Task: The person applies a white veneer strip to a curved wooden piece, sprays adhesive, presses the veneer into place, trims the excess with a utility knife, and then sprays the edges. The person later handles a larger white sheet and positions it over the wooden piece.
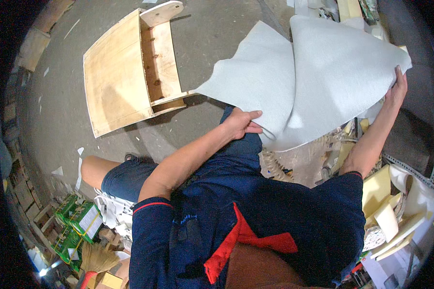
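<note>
Between my two hands spreads a large pale grey-white sheet (337, 72), soft like foam or felt, with a fold running down its middle. My left hand (241, 123) pinches its lower left edge, thumb on top, just above my lap. Out at the right, my right hand (398, 86) grips the far right corner, fingers curled round the edge. A pointed end of the sheet reaches left to a wooden frame (115, 72), a curved plywood panel with side boards, lying on the floor. Whether the sheet's tip touches the frame I cannot tell.
Green boxes (84, 219) and a straw broom (97, 257) are at the lower left. Yellowish foam offcuts (378, 185) pile up on the right, with more scraps behind the sheet. Small white scraps (58, 171) lie on the grey floor (217, 33).
</note>
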Available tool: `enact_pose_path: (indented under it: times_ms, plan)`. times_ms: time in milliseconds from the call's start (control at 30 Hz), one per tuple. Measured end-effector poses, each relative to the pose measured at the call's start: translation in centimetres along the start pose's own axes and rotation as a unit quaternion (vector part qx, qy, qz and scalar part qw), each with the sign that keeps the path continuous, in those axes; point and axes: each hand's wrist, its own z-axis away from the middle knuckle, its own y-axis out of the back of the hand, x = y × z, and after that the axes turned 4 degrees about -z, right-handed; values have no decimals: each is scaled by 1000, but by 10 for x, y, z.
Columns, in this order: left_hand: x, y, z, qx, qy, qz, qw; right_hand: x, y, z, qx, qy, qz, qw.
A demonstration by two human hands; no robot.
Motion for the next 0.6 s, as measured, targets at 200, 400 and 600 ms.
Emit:
enact_pose_path:
  times_ms: [200,400,600]
  plan:
    - [-3,-19,14,3,-40,-69,997,9,-25,9,-22,3,105,994]
    - [5,-24,18,43,-114,-209,970,52,-62,14,-76,28,167,983]
    - [62,-34,18,180,-290,-437,832,48,-100,-67,-2,193,490,850]
